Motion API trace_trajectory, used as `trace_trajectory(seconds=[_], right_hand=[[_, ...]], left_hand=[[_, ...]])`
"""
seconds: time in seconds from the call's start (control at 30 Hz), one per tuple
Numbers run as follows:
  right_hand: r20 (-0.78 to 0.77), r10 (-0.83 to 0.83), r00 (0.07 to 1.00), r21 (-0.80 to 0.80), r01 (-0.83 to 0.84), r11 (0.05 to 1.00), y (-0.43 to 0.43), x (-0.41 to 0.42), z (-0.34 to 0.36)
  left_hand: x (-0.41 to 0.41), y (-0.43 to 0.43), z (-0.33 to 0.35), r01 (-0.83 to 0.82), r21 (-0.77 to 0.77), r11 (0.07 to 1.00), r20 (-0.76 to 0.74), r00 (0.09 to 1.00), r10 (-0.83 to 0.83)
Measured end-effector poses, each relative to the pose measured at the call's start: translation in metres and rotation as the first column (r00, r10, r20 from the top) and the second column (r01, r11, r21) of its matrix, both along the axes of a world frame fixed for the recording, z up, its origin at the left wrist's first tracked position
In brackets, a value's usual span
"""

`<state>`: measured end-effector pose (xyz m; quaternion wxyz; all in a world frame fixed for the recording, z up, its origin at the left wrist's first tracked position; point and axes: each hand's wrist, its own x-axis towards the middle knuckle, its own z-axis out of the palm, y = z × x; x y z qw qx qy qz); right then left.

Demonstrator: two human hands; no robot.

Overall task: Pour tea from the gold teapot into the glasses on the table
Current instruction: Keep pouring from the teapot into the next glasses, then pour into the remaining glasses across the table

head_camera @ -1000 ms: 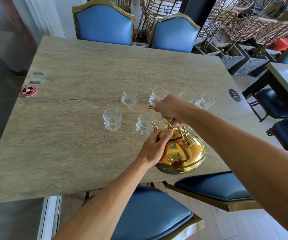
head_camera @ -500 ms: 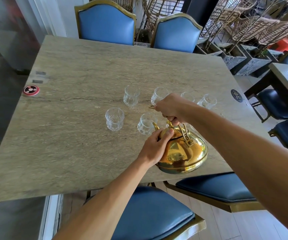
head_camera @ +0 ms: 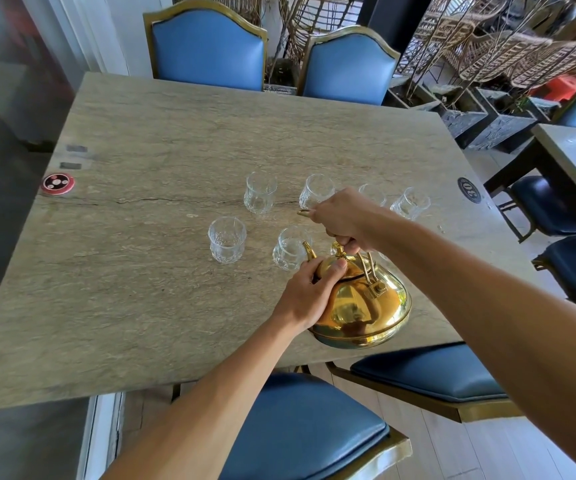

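Six glasses (head_camera: 227,239) show on the desk (head_camera: 141,271), a far row of four and a near pair. All look clear, with no tea colour I can make out, so I judge the pouring barely begun and most or all of them left to fill. The gold teapot (head_camera: 362,306) is tipped forward over the desk's near edge, its spout (head_camera: 309,251) just beside the rim of the nearest glass (head_camera: 288,254), with no stream visible; the right grip (head_camera: 345,220) is curled round the handle (head_camera: 367,268), and the left grip (head_camera: 309,294) wraps the pot's front, thumb pressed on the lid (head_camera: 352,270).
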<state>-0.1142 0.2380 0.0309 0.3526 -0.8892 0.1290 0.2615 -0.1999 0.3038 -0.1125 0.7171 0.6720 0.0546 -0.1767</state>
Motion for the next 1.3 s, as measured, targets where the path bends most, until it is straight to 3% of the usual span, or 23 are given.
trace_trajectory(seconds=[0.6,1.3], right_hand=[[0.138,-0.117,0.983,0.159,0.095,0.983,0.002,-0.03,0.01],[0.047,0.129,0.99,0.04,-0.131,0.991,0.092,-0.009,0.01]], left_hand=[[-0.001,0.032,0.016,0.082,0.172,0.982,0.142,0.984,-0.107],[-0.016,0.095,0.025,-0.133,0.143,0.981,0.063,0.99,0.125]])
